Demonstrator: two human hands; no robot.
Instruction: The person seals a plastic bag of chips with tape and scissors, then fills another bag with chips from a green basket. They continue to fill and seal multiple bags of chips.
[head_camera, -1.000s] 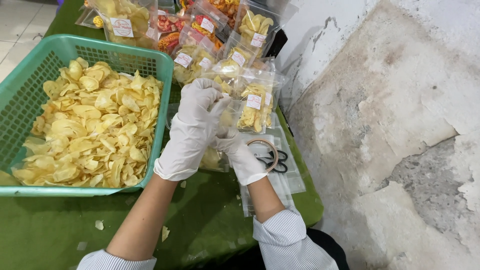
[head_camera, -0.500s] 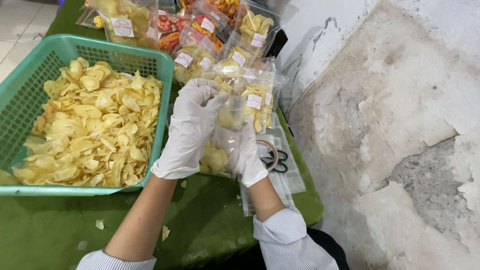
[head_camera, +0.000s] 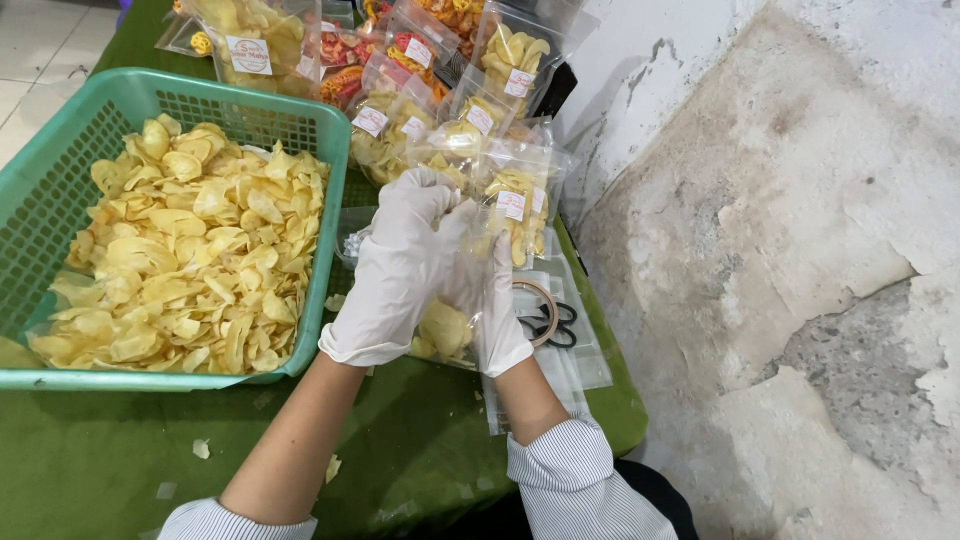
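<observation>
Hands, L (head_camera: 395, 270) & R (head_camera: 490, 300), pinch chip bag (head_camera: 447, 325) beside basket rim (head_camera: 335, 200).

Head view, steeply down, close

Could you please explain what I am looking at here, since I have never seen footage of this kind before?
There is no machine here: the picture comes from a camera worn on a person's head, looking down at their own two gloved hands. The left hand and right hand together hold a clear bag partly filled with yellow chips. To the left, on the green tablecloth, stands a green basket heaped with loose chips. Behind the hands lie many filled bags with small labels. Just right of the hands you can see a roll of tape, black scissors and some empty bags. The rough wall is on the right.
</observation>
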